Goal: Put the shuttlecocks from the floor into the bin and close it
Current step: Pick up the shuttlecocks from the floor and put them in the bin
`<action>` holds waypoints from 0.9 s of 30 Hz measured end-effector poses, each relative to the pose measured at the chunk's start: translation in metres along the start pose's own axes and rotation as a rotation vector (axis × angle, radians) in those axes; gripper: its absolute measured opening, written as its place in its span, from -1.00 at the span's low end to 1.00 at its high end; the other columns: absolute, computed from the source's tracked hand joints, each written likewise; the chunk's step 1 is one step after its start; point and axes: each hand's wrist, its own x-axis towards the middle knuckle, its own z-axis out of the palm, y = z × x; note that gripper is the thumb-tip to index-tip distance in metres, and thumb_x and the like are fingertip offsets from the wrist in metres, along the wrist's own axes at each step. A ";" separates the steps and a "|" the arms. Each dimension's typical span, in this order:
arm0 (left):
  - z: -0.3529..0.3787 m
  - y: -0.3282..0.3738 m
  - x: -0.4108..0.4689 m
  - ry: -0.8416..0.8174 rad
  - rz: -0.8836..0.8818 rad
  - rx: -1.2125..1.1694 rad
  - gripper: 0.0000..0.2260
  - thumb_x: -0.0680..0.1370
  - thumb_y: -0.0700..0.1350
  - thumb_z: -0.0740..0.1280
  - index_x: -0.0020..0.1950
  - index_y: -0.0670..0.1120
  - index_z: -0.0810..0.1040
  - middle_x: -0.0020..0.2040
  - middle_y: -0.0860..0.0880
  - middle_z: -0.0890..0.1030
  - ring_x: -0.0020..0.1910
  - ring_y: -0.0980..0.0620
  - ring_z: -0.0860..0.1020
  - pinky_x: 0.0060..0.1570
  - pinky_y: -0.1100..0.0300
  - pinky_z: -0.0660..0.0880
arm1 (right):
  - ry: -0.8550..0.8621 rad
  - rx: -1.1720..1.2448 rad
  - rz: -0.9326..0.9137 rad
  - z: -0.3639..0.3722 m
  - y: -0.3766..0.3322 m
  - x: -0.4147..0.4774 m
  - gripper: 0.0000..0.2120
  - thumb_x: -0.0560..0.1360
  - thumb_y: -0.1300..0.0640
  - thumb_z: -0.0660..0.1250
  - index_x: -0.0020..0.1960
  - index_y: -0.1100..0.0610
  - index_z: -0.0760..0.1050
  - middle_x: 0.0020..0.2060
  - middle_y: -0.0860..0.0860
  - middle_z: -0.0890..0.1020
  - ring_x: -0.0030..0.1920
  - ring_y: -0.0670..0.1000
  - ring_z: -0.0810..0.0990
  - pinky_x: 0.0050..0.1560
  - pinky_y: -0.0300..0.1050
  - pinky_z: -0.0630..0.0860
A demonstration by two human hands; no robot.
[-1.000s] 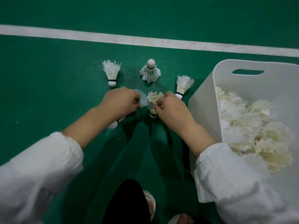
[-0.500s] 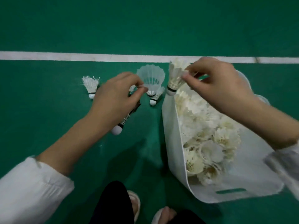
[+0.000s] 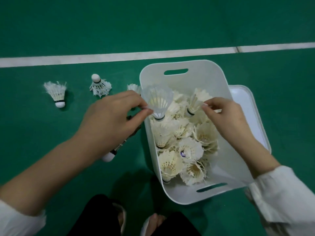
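Left hand [image 3: 112, 120] grip pinched skirt of translucent shuttlecock [image 3: 157, 103] over bin [image 3: 185, 195] left wall; second shuttlecock [image 3: 111, 153] tucked under palm. Right hand [image 3: 226, 120] grip pinched feather shuttlecock [image 3: 193, 105] over heap. Both carried shuttlecocks hung near-vertical, cork down, directly above bin. Three more lay on floor [image 3: 34, 133], far left. Lid [image 3: 245, 97] lay right of bin.

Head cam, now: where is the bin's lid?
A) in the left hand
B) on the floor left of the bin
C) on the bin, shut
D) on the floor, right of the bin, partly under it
D: the lid lies flat on the green floor at the right side of the open bin, its edge tucked behind the bin wall.
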 end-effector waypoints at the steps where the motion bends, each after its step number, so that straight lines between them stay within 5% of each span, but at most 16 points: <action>1: 0.002 0.001 0.001 -0.007 0.002 -0.005 -0.72 0.50 0.16 0.18 -0.11 0.00 0.56 -0.17 0.17 0.56 -0.21 0.07 0.54 -0.25 0.03 0.53 | -0.033 -0.045 -0.016 0.006 0.001 0.002 -0.82 0.53 0.08 0.28 0.02 0.13 0.60 -0.13 0.00 0.61 -0.13 -0.06 0.51 -0.26 -0.30 0.31; 6: 0.008 0.007 0.005 -0.036 0.027 0.012 -0.76 0.51 0.12 0.21 -0.10 0.00 0.56 -0.15 0.14 0.59 -0.18 0.07 0.56 -0.25 0.03 0.53 | -0.161 -0.206 0.038 0.034 0.015 0.009 -0.81 0.49 0.01 0.32 0.00 0.06 0.64 -0.14 0.05 0.68 0.05 0.11 0.53 0.13 0.09 0.45; 13: 0.014 0.016 0.006 -0.068 0.030 0.009 -0.77 0.51 0.13 0.20 -0.10 0.03 0.55 -0.13 0.17 0.58 -0.18 0.10 0.55 -0.25 0.05 0.52 | -0.135 -0.325 -0.051 0.016 0.005 0.001 -0.69 0.50 -0.05 0.27 0.23 -0.04 0.48 0.22 -0.03 0.52 0.26 0.05 0.37 0.24 0.05 0.24; 15: 0.016 0.018 0.007 -0.076 0.030 0.003 -0.76 0.51 0.14 0.18 -0.11 0.04 0.55 -0.13 0.17 0.58 -0.18 0.10 0.55 -0.25 0.05 0.52 | -0.041 -0.129 -0.181 -0.004 -0.009 -0.008 -0.62 0.49 0.03 0.29 0.30 -0.03 0.39 0.14 -0.06 0.53 0.17 -0.03 0.46 0.21 -0.06 0.35; 18: 0.017 0.022 0.008 -0.082 0.023 0.006 -0.76 0.50 0.15 0.18 -0.11 0.05 0.55 -0.13 0.18 0.58 -0.19 0.13 0.53 -0.26 0.06 0.52 | -0.212 0.197 -0.338 -0.023 -0.034 -0.024 -0.52 0.47 0.13 0.34 0.32 -0.14 0.29 -0.13 -0.15 0.57 -0.13 -0.13 0.55 -0.09 -0.29 0.50; 21: 0.018 0.023 0.011 -0.081 0.039 -0.003 -0.76 0.50 0.12 0.20 -0.12 0.02 0.56 -0.15 0.15 0.58 -0.22 0.11 0.53 -0.27 0.05 0.51 | -0.319 0.114 -0.434 -0.015 -0.040 -0.027 -0.66 0.46 0.10 0.36 0.20 -0.10 0.45 -0.17 -0.16 0.58 -0.15 -0.14 0.55 -0.16 -0.38 0.45; 24: 0.017 0.025 0.013 -0.098 0.025 -0.013 -0.74 0.51 0.15 0.17 -0.07 0.02 0.54 -0.14 0.17 0.56 -0.29 0.26 0.44 -0.31 0.16 0.44 | -0.218 0.132 -0.422 -0.008 -0.037 -0.023 -0.96 0.45 0.11 0.37 -0.10 0.02 0.58 -0.22 -0.08 0.61 -0.18 -0.13 0.54 -0.18 -0.30 0.45; 27: 0.013 0.031 0.013 -0.097 -0.049 -0.100 -0.76 0.52 0.16 0.15 0.10 0.09 0.41 -0.10 0.22 0.53 -0.35 0.43 0.41 -0.37 0.40 0.27 | -0.096 0.131 -0.310 -0.011 -0.035 -0.007 -0.91 0.50 0.05 0.30 -0.09 0.02 0.57 -0.17 -0.08 0.61 -0.15 -0.12 0.54 -0.10 -0.23 0.47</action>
